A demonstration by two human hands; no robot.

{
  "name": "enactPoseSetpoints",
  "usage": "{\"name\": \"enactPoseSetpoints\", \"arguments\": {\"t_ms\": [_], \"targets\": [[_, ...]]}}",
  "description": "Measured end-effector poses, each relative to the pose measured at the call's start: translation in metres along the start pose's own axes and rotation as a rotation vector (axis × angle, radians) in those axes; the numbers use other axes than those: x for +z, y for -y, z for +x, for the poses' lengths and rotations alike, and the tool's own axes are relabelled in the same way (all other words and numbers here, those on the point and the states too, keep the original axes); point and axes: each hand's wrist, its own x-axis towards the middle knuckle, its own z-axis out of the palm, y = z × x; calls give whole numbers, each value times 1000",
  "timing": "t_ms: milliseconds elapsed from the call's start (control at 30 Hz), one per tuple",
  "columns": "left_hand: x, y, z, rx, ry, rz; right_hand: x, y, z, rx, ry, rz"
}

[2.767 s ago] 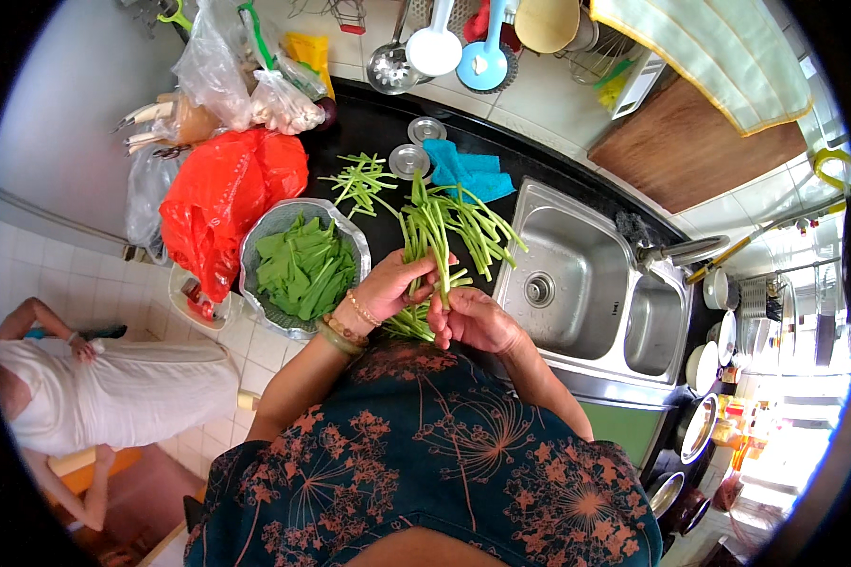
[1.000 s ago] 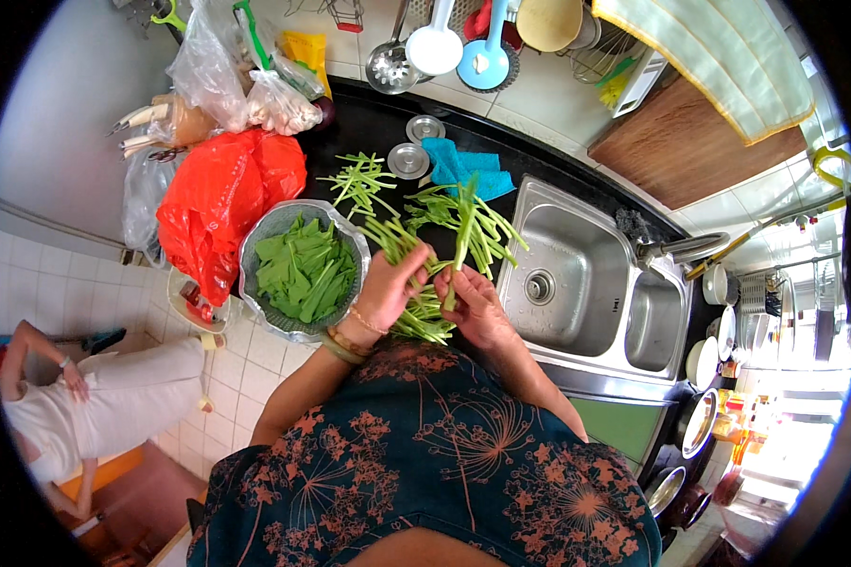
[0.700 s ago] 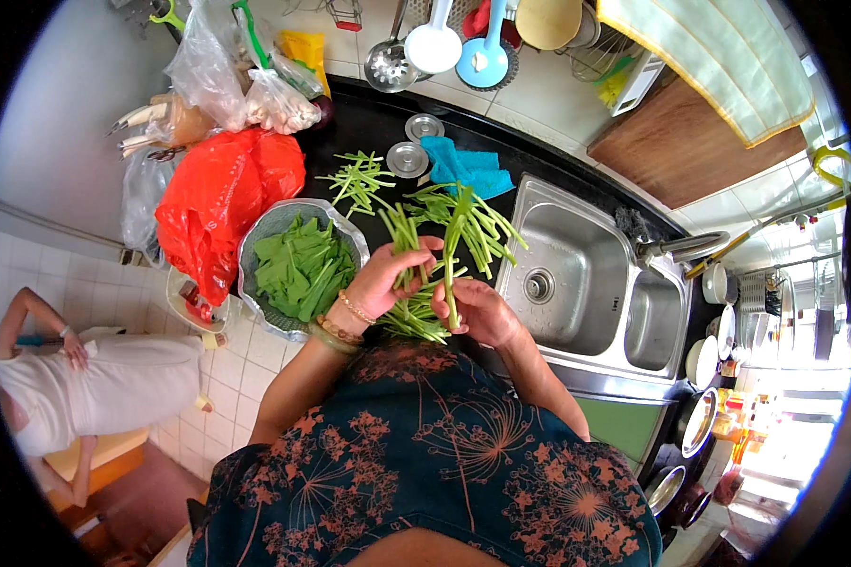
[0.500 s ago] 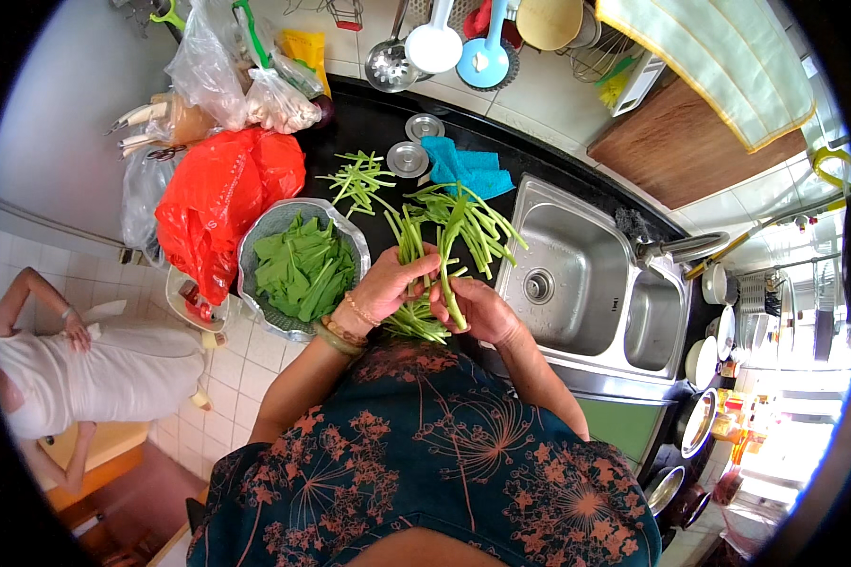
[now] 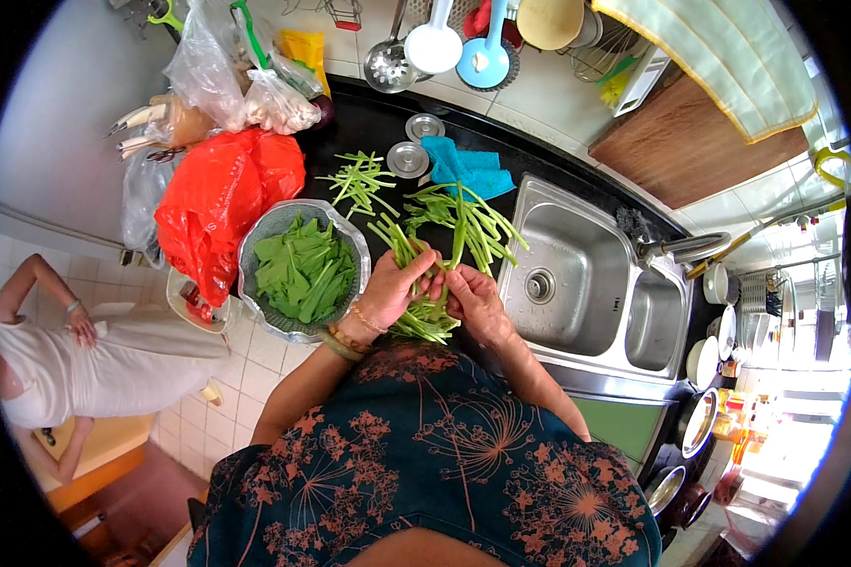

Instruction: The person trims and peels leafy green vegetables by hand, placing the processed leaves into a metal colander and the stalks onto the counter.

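My left hand (image 5: 388,295), with bracelets at the wrist, is closed round a bunch of green vegetable stems (image 5: 399,238). Close beside it, my right hand (image 5: 476,304) pinches a leafy green stalk (image 5: 459,231) that points away from me. The fingertips of both hands nearly meet. Below the hands, cut green stems (image 5: 423,323) lie near the counter's front edge. Whole stalks (image 5: 492,231) rest beyond my right hand. A small heap of stems (image 5: 359,180) sits farther back. On the left, a grey bowl (image 5: 248,265) with a wavy rim holds torn green leaves (image 5: 303,269).
A double steel sink (image 5: 577,312) lies to the right. Behind the stalks are a blue cloth (image 5: 468,165) and two round metal lids (image 5: 408,160). A red plastic bag (image 5: 227,194) stands by the bowl. Another person (image 5: 95,369) stands at the left.
My right hand has moved up the stalk toward my left hand, and the stalk's lower end no longer shows beneath it. The other person has shifted slightly.
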Motion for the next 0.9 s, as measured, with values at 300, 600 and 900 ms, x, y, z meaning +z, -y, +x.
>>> {"name": "enactPoseSetpoints", "arguments": {"t_ms": [300,600,900], "targets": [[-5,-26,0,-19,-29,129,-3,14,1,-144,-244,-541],[9,-12,6,6,-113,384,5,15,1,-103,-220,-600],[3,-4,6,-4,-215,406,-1,7,10,13,-193,-266]]}}
